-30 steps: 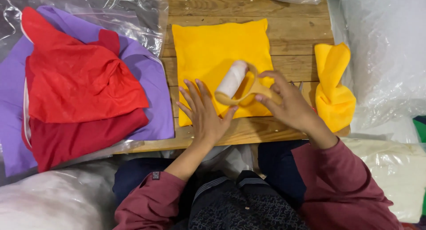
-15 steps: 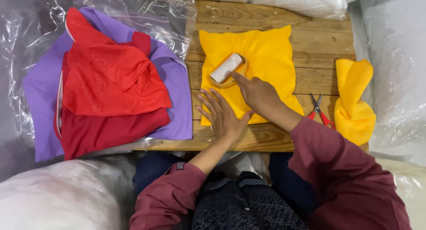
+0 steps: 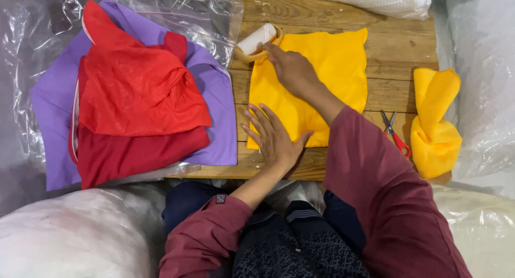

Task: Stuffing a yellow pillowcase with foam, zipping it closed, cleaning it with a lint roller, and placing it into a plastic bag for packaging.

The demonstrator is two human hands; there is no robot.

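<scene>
A flat yellow cloth [image 3: 327,68] lies spread on a wooden table [image 3: 402,47]. My left hand [image 3: 274,138] rests flat, fingers apart, on the cloth's near left corner. My right hand [image 3: 292,70] reaches across the cloth to its far left corner, where its fingers touch the yellow handle of a white lint roller [image 3: 257,39] that lies just off the cloth's edge. Whether the fingers grip the handle is unclear.
Red cloths [image 3: 134,95] are piled on a purple cloth [image 3: 212,95] over clear plastic at the left. Red-handled scissors [image 3: 396,133] and a bunched yellow cloth [image 3: 435,122] lie at the table's right. White plastic-wrapped bundles surround the table.
My right hand has carried the lint roller from the middle of the yellow cloth up to its far left corner. My left hand has stayed on the near edge.
</scene>
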